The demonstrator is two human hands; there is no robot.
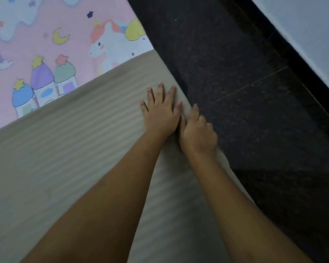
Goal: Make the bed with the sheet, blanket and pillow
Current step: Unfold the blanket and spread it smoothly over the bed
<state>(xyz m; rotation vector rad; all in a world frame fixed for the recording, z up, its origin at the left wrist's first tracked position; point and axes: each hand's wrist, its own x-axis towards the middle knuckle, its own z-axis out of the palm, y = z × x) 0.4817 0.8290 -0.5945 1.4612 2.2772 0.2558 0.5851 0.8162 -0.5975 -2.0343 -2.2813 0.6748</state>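
1. Both bare arms reach out from the near side, and the two hands meet at the right edge of the bed.
2. The left hand (pixel 160 109) lies flat on the beige striped blanket (pixel 65 149), fingers straight and a little spread, palm down and gripping nothing.
3. The right hand (pixel 198 133) sits just beside it, touching it at the thumb. Its fingers curl down over the blanket's right edge while the thumb lies on top, so it holds that edge. There's a ring on one curled finger.
4. The blanket covers the near part of the bed, its stripes running from near left to far right, and its surface looks smooth around the hands.
5. Beyond the blanket's far edge, the pink sheet (pixel 46 44) shows, printed with unicorns, moons, stars and little towers.
6. To the right of the bed is a dark speckled floor (pixel 235 73), and a pale wall (pixel 311 25) stands at the far right corner.
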